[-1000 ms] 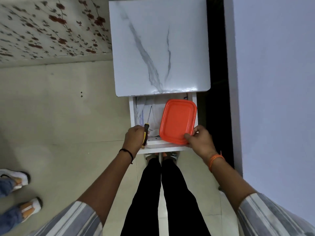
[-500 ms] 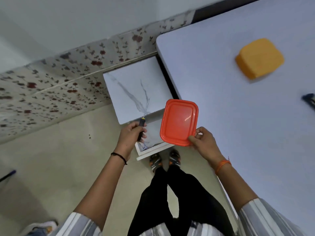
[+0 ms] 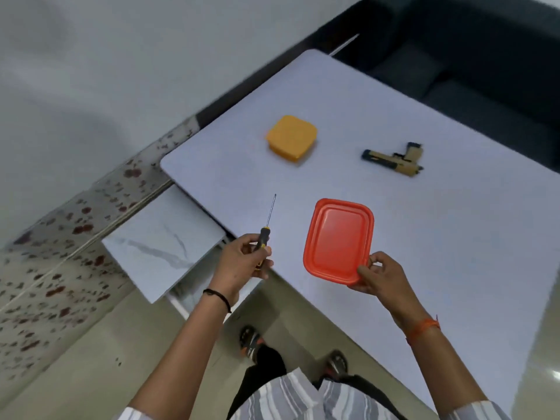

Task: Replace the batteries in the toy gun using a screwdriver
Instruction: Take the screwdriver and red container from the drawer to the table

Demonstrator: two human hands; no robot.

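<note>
White table (image 3: 454, 253) is filling the frame's right; toy gun (image 3: 394, 159) is lying upper right, well beyond both hands. Left hand (image 3: 242, 262) is gripping a screwdriver (image 3: 266, 225); right hand (image 3: 378, 275) is pinching an orange lid (image 3: 338, 239).

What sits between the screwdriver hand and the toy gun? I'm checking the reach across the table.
Nothing visible blocks it. The left hand holds the screwdriver; bare table lies between it and the toy gun. The orange lid sits below that line.
</note>
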